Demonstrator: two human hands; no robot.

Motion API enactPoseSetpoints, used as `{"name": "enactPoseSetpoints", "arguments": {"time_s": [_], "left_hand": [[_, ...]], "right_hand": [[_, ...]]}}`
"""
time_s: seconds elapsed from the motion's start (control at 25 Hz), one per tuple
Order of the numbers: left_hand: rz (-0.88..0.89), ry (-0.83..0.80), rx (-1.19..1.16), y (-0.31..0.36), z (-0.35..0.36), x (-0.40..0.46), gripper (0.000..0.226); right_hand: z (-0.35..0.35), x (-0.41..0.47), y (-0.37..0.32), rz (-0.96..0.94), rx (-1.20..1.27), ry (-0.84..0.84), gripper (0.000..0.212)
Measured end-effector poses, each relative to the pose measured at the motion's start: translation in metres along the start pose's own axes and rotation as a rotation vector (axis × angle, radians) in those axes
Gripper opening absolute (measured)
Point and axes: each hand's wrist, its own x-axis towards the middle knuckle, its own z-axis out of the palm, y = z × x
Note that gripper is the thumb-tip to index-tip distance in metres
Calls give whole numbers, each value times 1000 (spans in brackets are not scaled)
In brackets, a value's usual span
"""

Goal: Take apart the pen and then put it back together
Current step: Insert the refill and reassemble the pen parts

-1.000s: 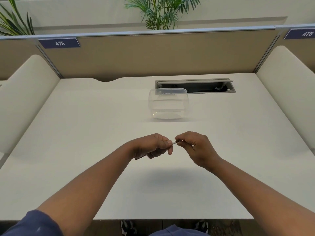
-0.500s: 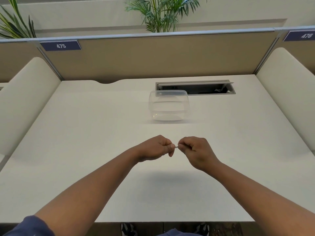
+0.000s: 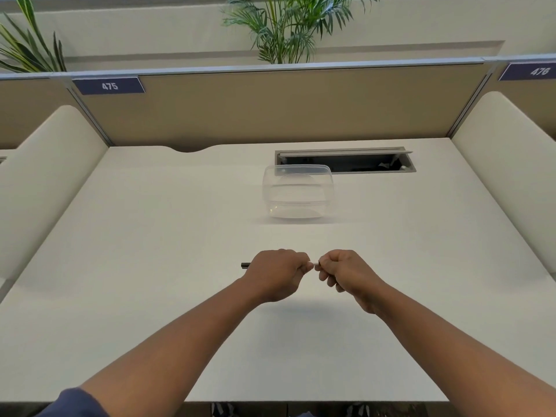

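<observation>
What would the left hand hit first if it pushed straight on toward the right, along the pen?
The right hand: the left hand faces it closely, only a pale bit of pen showing between them.

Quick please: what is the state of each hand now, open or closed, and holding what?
Left hand: closed around the pen; its dark end sticks out.
Right hand: closed, pinching the pen's pale other end.
</observation>
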Motion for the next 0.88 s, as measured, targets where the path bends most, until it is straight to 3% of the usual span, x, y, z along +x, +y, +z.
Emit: {"name": "enactPoseSetpoints", "arguments": {"time_s": [0.44, 0.64, 0.88], "left_hand": [[2, -49, -59, -9, 6, 8, 38], [28, 18, -152, -16, 9, 11, 22], [-93, 62, -359, -59, 24, 7, 14]], "right_hand": [[-3, 5, 10, -218, -16, 44, 4], [-8, 17, 15, -243, -60, 136, 7], [-30, 34, 28, -178, 14, 208, 7]]}}
